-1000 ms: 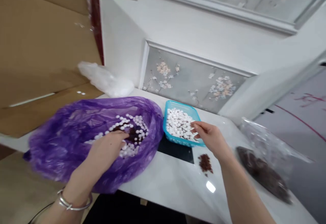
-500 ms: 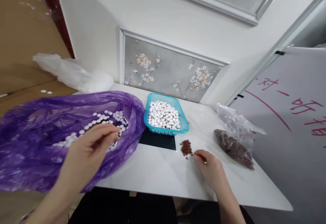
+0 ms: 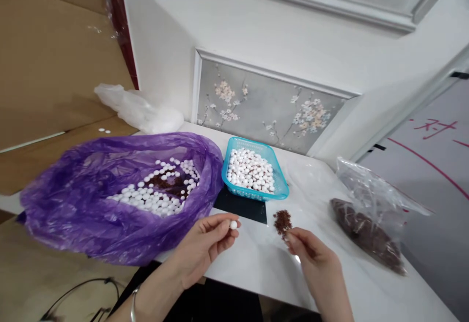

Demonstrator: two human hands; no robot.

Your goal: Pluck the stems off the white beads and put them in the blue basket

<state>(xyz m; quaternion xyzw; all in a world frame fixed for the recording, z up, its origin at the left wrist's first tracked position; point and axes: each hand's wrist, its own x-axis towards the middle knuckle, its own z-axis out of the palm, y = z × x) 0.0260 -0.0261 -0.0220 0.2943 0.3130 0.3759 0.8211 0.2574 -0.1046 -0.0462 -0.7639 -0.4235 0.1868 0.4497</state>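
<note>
My left hand (image 3: 205, 246) pinches one small white bead (image 3: 233, 225) between thumb and fingertips above the white table's front edge. My right hand (image 3: 311, 258) has its fingertips closed in a pinch right at a little heap of reddish-brown bits (image 3: 282, 222); what they hold, if anything, is too small to make out. A purple plastic bag (image 3: 91, 214) lies open to the left with many white beads (image 3: 154, 197) and some brown bits inside. A turquoise basket (image 3: 281, 190) full of white beads stands behind the heap.
A clear plastic bag (image 3: 370, 214) with dark brown bits lies at the right of the white table (image 3: 256, 263). A black square panel (image 3: 242, 207) sits under the basket. A crumpled clear bag (image 3: 139, 112) rests on cardboard (image 3: 54, 68) at the back left. Wall behind.
My left hand came out of the purple bag and over the table with one white bead in its fingers. My right hand left the basket and went down to the brown heap.
</note>
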